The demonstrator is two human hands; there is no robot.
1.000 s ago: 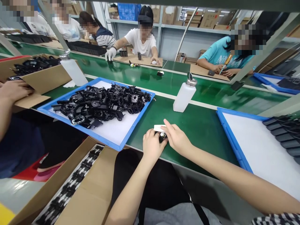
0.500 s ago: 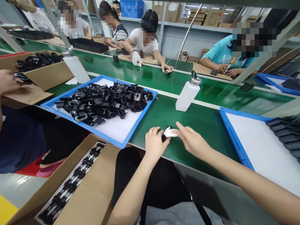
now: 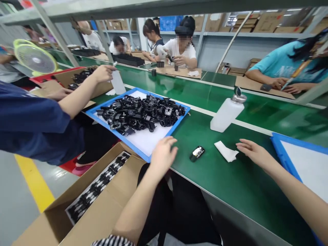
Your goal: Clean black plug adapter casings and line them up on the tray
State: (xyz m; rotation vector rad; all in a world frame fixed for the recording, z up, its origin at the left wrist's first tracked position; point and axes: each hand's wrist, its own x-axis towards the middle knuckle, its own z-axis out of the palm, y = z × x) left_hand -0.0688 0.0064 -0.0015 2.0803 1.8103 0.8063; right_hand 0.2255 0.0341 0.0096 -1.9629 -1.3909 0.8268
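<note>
My left hand (image 3: 164, 155) hovers at the bench's front edge, fingers apart and holding nothing, near the right corner of the blue-rimmed tray. To its right a small black oval part (image 3: 197, 153) with a pale, shiny inside lies on the green bench. Beyond that part lies a folded white cloth or tissue (image 3: 226, 151). My right hand (image 3: 252, 150) is just to the right of the cloth, open, with its fingers stretched towards it. A white pump bottle (image 3: 227, 114) with a metal top stands behind the cloth.
A blue-rimmed tray (image 3: 139, 154) piled with black plastic parts is on my left. Below it sits a cardboard box (image 3: 112, 177) of packed parts. Another blue-rimmed tray (image 3: 282, 150) stands at right. At left a co-worker's hand (image 3: 106, 72) touches a second bottle (image 3: 118, 83).
My hands have moved apart. The black part and the white cloth, held before, now lie on the bench. The view has swung left, and the co-worker at left has reached to the second bottle.
</note>
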